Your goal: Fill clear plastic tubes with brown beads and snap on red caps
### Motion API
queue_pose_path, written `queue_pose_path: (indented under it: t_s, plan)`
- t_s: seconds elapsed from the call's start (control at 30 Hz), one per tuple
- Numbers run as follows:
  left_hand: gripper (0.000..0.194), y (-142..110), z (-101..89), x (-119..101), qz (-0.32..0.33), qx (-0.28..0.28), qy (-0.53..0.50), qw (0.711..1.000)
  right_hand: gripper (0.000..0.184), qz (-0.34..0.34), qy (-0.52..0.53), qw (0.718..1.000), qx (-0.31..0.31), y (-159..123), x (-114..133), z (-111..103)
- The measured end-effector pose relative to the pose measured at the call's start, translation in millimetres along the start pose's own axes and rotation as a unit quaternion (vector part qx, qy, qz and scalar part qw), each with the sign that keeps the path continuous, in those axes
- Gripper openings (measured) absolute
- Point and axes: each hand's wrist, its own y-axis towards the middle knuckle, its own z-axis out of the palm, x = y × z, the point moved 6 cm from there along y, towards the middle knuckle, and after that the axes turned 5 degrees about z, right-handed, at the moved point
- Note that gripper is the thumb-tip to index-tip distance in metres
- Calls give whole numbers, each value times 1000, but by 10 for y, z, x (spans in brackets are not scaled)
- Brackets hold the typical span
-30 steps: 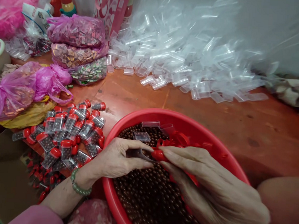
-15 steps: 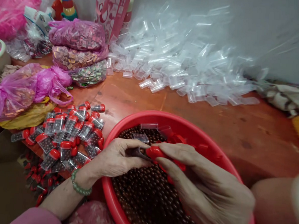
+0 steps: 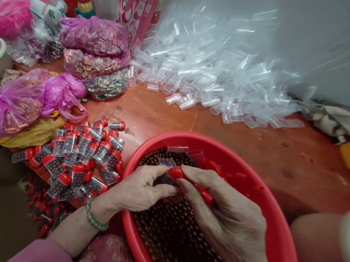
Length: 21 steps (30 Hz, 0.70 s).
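Observation:
Over a red basin of small round brown balls, my left hand grips a clear plastic container between thumb and fingers. My right hand pinches a red cap at the mouth of that container. More red caps show under my right fingers, and whether the hand holds them I cannot tell. Loose red caps and a few clear containers lie on the balls inside the basin. My left wrist wears a green bead bracelet.
Filled, red-capped containers lie heaped left of the basin, above a cardboard box with more below. Clear empty containers pile against the wall. Pink bags of small pieces stand at the back left on the wooden table.
My right hand has moved left, bringing the red cap against the container's mouth, which showed open before. The view has shifted slightly.

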Motion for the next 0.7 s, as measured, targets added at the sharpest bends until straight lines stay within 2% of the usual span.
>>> queue_pose_path:
  t_s: [0.07, 0.17, 0.2, 0.3, 0.47, 0.53, 0.63, 0.7]
  plan:
    - [18, -6, -10, 6, -3, -2, -10, 1000, 24, -45, -57, 996, 45, -7, 21, 53]
    - [23, -14, 6, 81, -52, 9, -59, 997, 56, -83, -138, 983, 84, -36, 26, 151]
    - [26, -14, 13, 101, -63, 11, -69, 996, 58, -90, -159, 980, 80, -44, 25, 174]
    - [34, -3, 24, 129, -71, 5, -68, 995, 46, -114, -198, 971, 64, -66, 33, 249]
    - [43, -12, 54, 158, -96, -4, -128, 987, 44, -157, -191, 968, 43, -70, 67, 276]
    - [42, -21, 53, 162, -100, -2, -122, 987, 43, -143, -163, 975, 47, -63, 53, 246]
    - [35, -24, 29, 170, -97, -9, -79, 992, 44, -73, -106, 988, 82, -68, -28, 226]
    - [35, -18, 20, 179, -97, -12, -75, 992, 49, -48, -87, 991, 84, -85, -62, 219]
